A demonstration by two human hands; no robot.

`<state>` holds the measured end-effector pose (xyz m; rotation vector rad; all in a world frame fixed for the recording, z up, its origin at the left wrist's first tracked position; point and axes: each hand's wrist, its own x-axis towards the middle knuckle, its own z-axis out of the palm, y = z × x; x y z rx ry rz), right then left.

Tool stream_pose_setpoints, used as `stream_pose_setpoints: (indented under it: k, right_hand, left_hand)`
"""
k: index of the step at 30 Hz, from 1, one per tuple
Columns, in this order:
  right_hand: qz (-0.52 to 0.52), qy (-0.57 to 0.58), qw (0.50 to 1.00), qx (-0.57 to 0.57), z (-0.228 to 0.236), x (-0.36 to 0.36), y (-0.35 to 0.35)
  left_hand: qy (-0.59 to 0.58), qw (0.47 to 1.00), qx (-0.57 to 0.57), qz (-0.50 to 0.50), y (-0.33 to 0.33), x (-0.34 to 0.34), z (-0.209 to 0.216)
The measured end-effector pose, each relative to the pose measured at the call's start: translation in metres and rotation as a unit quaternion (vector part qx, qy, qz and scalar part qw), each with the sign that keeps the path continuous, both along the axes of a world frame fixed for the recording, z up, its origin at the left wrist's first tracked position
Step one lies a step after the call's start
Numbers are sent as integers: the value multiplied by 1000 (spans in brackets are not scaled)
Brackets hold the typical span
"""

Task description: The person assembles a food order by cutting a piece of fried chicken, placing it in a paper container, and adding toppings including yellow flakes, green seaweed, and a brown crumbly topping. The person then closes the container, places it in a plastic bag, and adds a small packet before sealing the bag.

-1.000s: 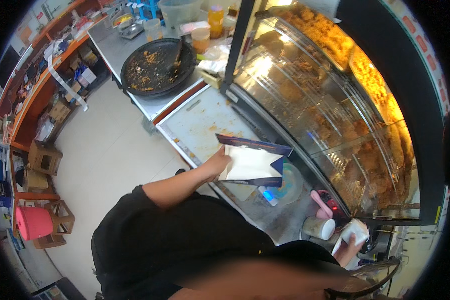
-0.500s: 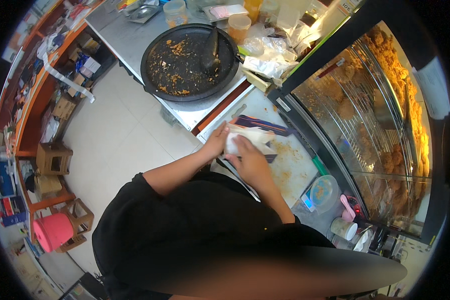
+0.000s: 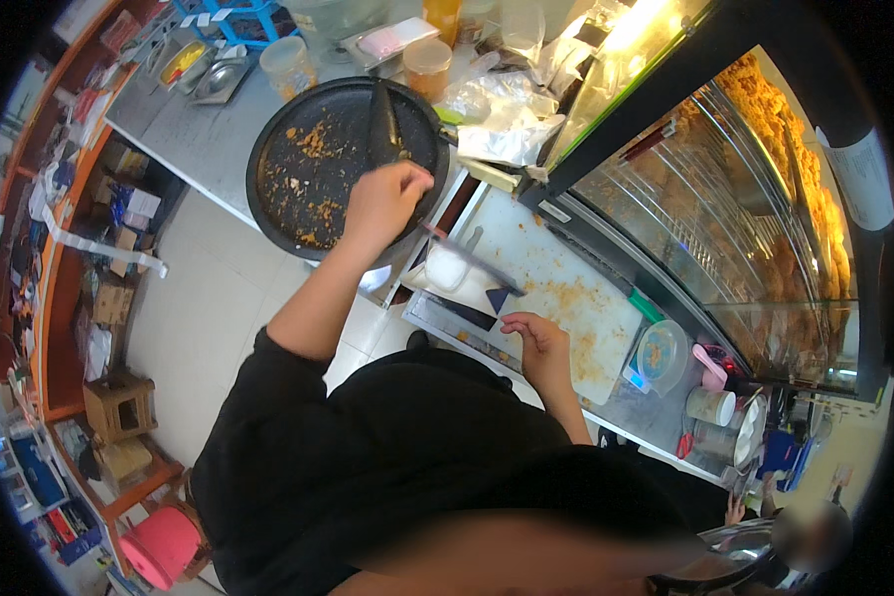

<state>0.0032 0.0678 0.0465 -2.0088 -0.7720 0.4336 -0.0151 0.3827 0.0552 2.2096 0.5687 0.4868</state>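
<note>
My left hand (image 3: 389,204) is above the right rim of a black stone mortar (image 3: 268,214), its fingers curled closed; whether anything is in them is hidden. Orange-brown crumbs and a dark pestle (image 3: 382,129) lie in the mortar. My right hand (image 3: 541,348), with fingers bent and apart, hovers empty at the near edge of a white cutting board (image 3: 591,333). Between my hands, at the board's left end, a rounded white packet (image 3: 447,266) rests on paper with dark printed parts. A long thin dark strip slants along its far side; I cannot tell what it is.
Fried pieces fill a lit glass display case (image 3: 765,238) on the right. A green-handled tool (image 3: 646,305) and a clear tub (image 3: 663,355) are beside the board. Tubs and plastic bags crowd the back counter. Another person's hand (image 3: 733,510) shows at lower right.
Both hands have let go of the white packet and its paper, which now lie at the board's left end. My left hand has moved up over the mortar; my right hand has drawn back toward me.
</note>
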Motion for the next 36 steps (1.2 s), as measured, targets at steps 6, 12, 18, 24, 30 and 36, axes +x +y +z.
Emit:
stream_pose_setpoints:
  k: [6, 12, 18, 24, 30, 36]
  right_hand:
    - [-119, -55, 991, 35, 7, -14, -25]
    - [-212, 27, 977, -5, 16, -36, -55]
    - [-254, 29, 967, -14, 12, -44, -69]
    - [-245, 35, 969, -7, 12, -37, -67]
    - [-226, 61, 972, -4, 13, -32, -59]
    - [-194, 49, 980, -1, 8, -31, -57]
  left_hand:
    - [2, 992, 128, -1, 65, 154, -22]
    - [320, 947, -22, 12, 103, 267, -60]
    - [270, 959, -87, -5, 105, 291, -99]
    - [323, 941, 72, -69, 117, 284, -114]
    - [224, 952, 191, 84, 98, 281, -121]
    - [331, 928, 167, -49, 105, 281, -99]
